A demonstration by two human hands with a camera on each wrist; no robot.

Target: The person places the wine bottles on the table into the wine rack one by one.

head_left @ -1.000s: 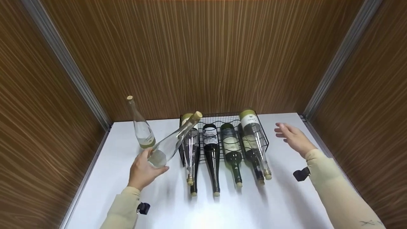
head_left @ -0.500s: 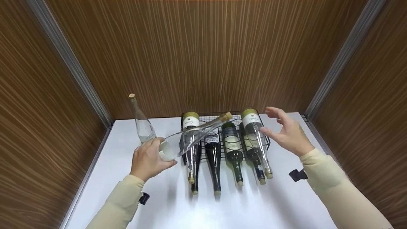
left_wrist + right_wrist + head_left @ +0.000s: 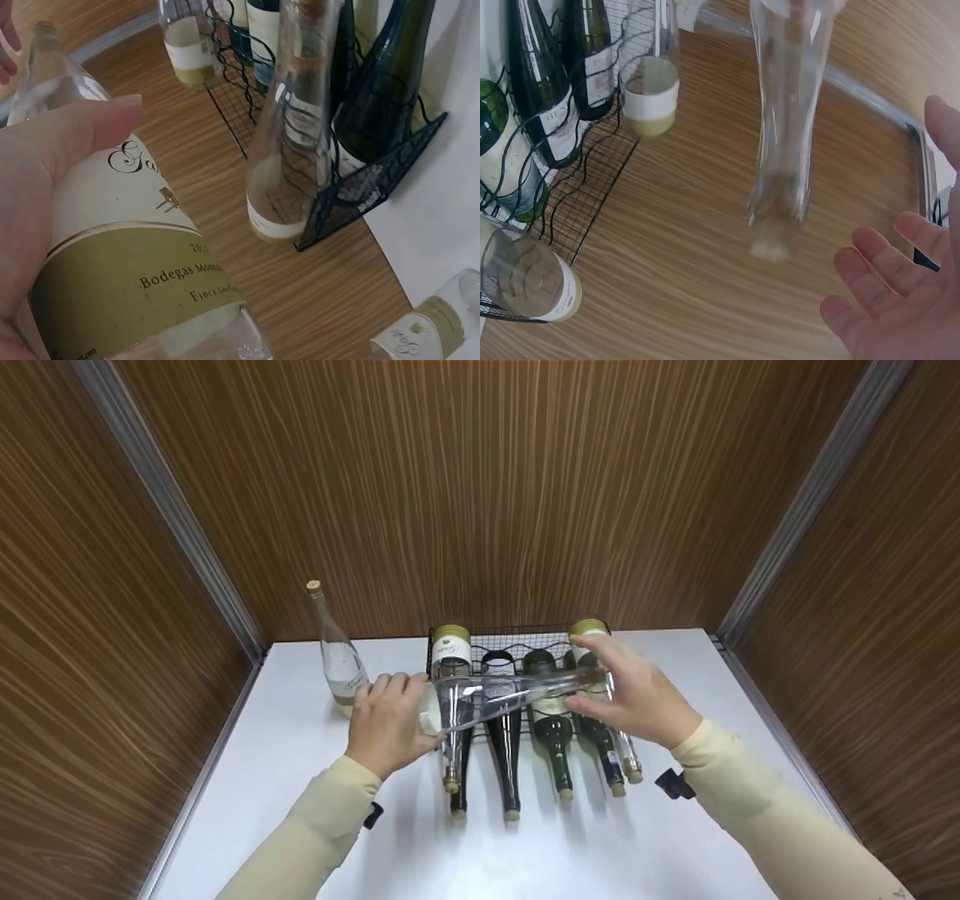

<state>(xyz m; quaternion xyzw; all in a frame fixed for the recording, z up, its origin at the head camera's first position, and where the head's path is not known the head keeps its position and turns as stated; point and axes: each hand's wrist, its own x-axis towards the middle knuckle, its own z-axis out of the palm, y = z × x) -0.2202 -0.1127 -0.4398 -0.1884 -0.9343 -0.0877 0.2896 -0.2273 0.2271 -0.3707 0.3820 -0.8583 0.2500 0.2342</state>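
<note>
My left hand (image 3: 386, 724) grips a clear glass wine bottle (image 3: 487, 697) around its base end. It lies nearly level above the rack, its corked neck pointing right. In the left wrist view, my thumb (image 3: 90, 131) presses over the bottle's white and olive label (image 3: 127, 262). My right hand (image 3: 637, 694) is around the neck end in the head view, thumb and fingers spread. From the right wrist, the cork (image 3: 772, 246) shows apart from the open fingers (image 3: 877, 277), with nothing in the palm.
Below the held bottle, a black wire rack (image 3: 499, 640) bears several dark bottles, with a clear bottle (image 3: 452, 649) on top at the left and another (image 3: 628, 754) at the right. One clear corked bottle (image 3: 343, 666) stands upright at the table's left. Wood-grain panels (image 3: 480, 495) enclose the white table.
My left hand has moved right with the bottle and turned it from a steep tilt to nearly level. My right hand has come left to the neck end.
</note>
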